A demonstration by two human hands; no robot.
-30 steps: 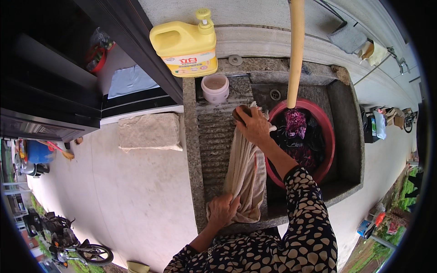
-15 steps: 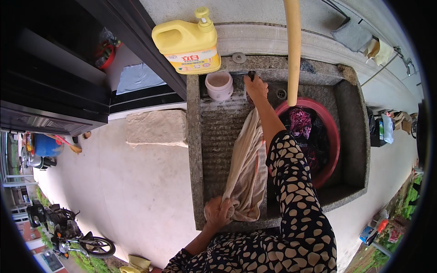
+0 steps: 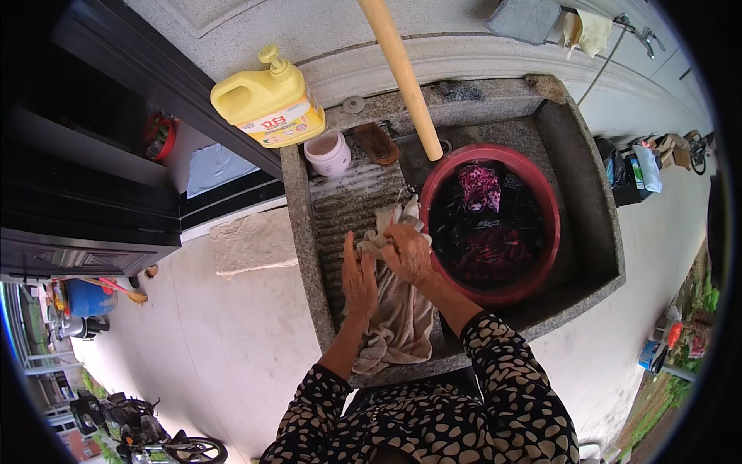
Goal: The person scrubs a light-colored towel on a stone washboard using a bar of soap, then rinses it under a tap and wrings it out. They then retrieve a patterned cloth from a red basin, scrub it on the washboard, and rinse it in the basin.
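A wet beige cloth (image 3: 400,315) with a reddish stripe lies bunched along the ribbed washboard side of the stone sink (image 3: 303,232). My right hand (image 3: 410,254) is closed on the cloth's gathered upper part. Close beside it, my left hand (image 3: 359,280) rests against the cloth's left edge, its fingers stretched forward. Above both hands, a brown scrubbing brush (image 3: 376,145) lies on the sink beside a small white tub (image 3: 328,153). A red basin (image 3: 550,224) to the right holds dark water with soaking clothes, among them a pink patterned piece (image 3: 479,188).
A yellow pump jug (image 3: 270,104) stands past the sink's far left corner. A pale wooden pole (image 3: 402,77) slants down toward the basin's rim. On the left are a dark door (image 3: 85,224) and a floor mat (image 3: 253,240). A motorcycle (image 3: 147,429) is parked at lower left.
My right hand has left the brush at the far edge and come back to the cloth. My left hand has moved forward from the near end. The cloth, stretched out before, is now bunched.
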